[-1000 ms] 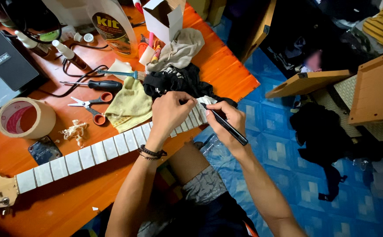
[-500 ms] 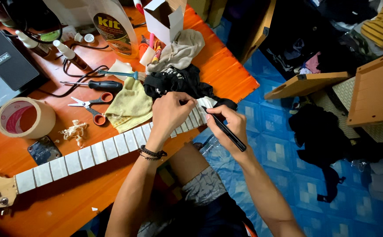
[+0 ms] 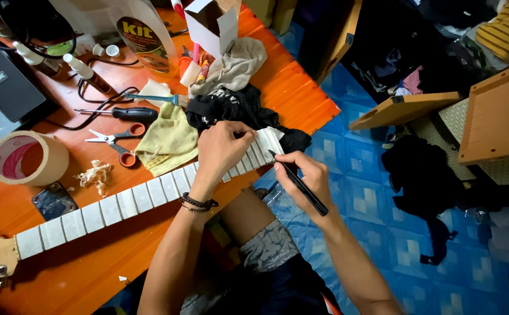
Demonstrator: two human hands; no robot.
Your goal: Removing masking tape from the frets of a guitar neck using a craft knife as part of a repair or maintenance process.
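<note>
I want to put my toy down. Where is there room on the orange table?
Bare table lies below the guitar neck, toward the near edge. Above it things crowd: tape roll, scissors, yellow cloth, black cloth.

Orange table [image 3: 301, 99], yellow cloth [image 3: 170, 140], blue patterned floor [image 3: 371, 175].

Guitar neck [image 3: 120, 203] headstock cut off left, upper frets hidden under left hand [image 3: 222, 150]

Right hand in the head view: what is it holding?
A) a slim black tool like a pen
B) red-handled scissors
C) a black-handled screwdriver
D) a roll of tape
A: the right hand grips a slim black pen-like tool with its tip at the taped guitar neck; the scissors lie on the table.
</note>
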